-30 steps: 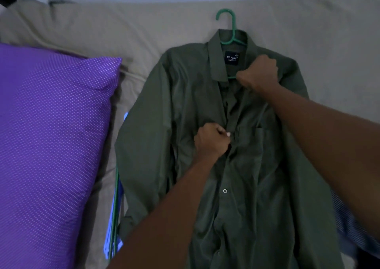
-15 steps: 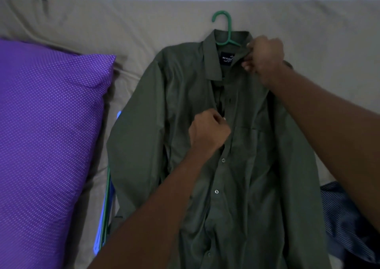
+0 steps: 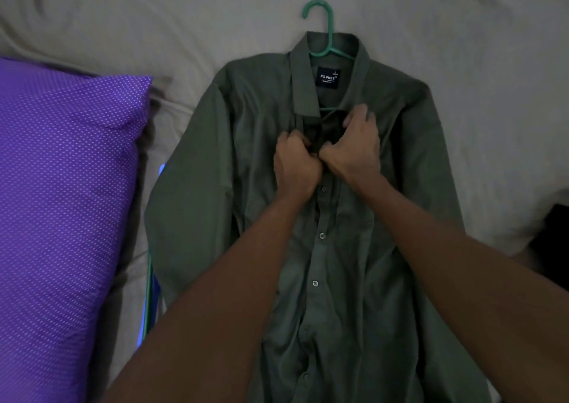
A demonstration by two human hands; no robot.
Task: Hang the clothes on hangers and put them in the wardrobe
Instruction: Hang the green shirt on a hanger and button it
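Observation:
A dark green long-sleeved shirt (image 3: 240,168) lies flat on the bed with its front up. Inside it sits a green plastic hanger (image 3: 327,29), its hook sticking out above the collar. A dark label shows inside the neck. My left hand (image 3: 294,164) grips the left edge of the front placket just below the collar. My right hand (image 3: 354,147) pinches the right edge of the placket beside it. The two hands touch at the top of the button row.
A purple dotted pillow (image 3: 61,205) fills the left side. The beige bedsheet (image 3: 154,33) covers the bed. Blue and green hangers (image 3: 151,298) poke out from under the shirt's left sleeve. Something dark (image 3: 551,236) lies at the right edge.
My right hand came down from the right collar to the placket below the collar. My left hand moved up along the placket to meet it. The view shifted closer.

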